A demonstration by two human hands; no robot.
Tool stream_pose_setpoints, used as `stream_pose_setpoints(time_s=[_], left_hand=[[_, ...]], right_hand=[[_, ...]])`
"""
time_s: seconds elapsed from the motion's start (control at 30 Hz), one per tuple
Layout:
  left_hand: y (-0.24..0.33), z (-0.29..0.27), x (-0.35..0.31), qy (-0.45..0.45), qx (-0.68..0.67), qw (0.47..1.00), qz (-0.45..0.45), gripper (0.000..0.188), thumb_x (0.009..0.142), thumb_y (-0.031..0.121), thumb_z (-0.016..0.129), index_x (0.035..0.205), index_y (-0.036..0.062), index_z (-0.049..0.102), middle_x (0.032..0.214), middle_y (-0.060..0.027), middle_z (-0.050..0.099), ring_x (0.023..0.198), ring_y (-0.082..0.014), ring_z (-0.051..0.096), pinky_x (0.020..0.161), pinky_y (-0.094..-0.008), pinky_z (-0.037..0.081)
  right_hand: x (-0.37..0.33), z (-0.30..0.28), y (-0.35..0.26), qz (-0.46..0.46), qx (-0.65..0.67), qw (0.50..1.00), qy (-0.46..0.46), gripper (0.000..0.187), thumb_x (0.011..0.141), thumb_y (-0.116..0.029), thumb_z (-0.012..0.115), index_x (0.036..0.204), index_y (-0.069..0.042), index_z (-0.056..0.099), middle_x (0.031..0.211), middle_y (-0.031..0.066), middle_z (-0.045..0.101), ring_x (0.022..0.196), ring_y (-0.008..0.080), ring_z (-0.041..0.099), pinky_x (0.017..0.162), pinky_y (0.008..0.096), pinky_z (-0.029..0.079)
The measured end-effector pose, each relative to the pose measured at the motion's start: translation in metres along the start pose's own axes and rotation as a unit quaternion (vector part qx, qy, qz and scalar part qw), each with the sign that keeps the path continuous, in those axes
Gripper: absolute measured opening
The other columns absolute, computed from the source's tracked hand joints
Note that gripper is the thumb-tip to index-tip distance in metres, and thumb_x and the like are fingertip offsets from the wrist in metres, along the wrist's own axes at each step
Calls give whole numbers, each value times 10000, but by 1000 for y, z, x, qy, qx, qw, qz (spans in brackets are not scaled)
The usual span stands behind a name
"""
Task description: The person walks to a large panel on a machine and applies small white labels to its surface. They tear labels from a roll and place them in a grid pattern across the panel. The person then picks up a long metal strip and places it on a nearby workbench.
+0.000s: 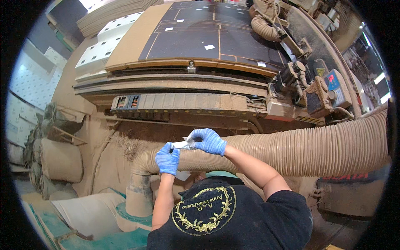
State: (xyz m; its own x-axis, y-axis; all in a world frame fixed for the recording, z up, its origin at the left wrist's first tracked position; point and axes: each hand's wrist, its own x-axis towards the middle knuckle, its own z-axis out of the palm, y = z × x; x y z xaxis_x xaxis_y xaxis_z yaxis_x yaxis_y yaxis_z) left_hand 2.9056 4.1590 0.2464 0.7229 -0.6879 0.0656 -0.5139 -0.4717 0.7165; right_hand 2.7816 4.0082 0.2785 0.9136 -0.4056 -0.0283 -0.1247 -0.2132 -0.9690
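Both my hands wear blue knit gloves and meet in front of my chest, over a thick ribbed hose. My left hand point(168, 160) pinches the left end of a crumpled white strip point(180, 145) that looks like paper or label backing. On its other end are the bent fingers of my right hand point(208, 141), thumb and forefinger closed on it. Part of the strip is hidden by the fingers. Below the hands, near my shirt, a flat pale sheet point(182, 175) shows in part.
The dusty ribbed hose point(283, 146) crosses in front of me. Beyond it stands a cutting machine with a cable chain point(179, 102) and a dark cut panel point(191, 41) bearing small white labels. A control box point(337, 89) sits at right. Stacked white boards point(102, 52) lie at left.
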Motion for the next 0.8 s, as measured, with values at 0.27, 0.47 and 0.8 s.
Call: stream_pose_setpoints(time_s=[0.27, 0.47, 0.8], left_hand=[[-3, 46, 58, 66, -86, 993, -55, 162, 756, 137, 601, 725, -10, 540, 593, -26, 509, 576, -79, 432, 534, -261, 394], [-5, 88, 110, -38, -94, 995, -12, 105, 731, 102, 574, 796, 30, 616, 750, -59, 624, 649, -152, 585, 581, -283, 478], [30, 155, 179, -45, -340, 928, -145, 273, 823, 196, 462, 754, -36, 587, 730, -127, 617, 636, -210, 602, 574, -325, 516]], right_hand=[[78, -91, 39, 16, 278, 953, 116, 117, 784, -141, 617, 848, -45, 639, 920, 43, 623, 854, 155, 567, 782, 299, 463], [206, -380, 167, 39, 242, 848, 470, 149, 793, -100, 542, 938, -77, 513, 797, 67, 553, 638, 118, 515, 548, 238, 480], [336, -510, 319, -68, 122, 852, 505, 139, 784, -122, 615, 864, -32, 545, 754, 34, 520, 649, 109, 487, 620, 278, 482]])
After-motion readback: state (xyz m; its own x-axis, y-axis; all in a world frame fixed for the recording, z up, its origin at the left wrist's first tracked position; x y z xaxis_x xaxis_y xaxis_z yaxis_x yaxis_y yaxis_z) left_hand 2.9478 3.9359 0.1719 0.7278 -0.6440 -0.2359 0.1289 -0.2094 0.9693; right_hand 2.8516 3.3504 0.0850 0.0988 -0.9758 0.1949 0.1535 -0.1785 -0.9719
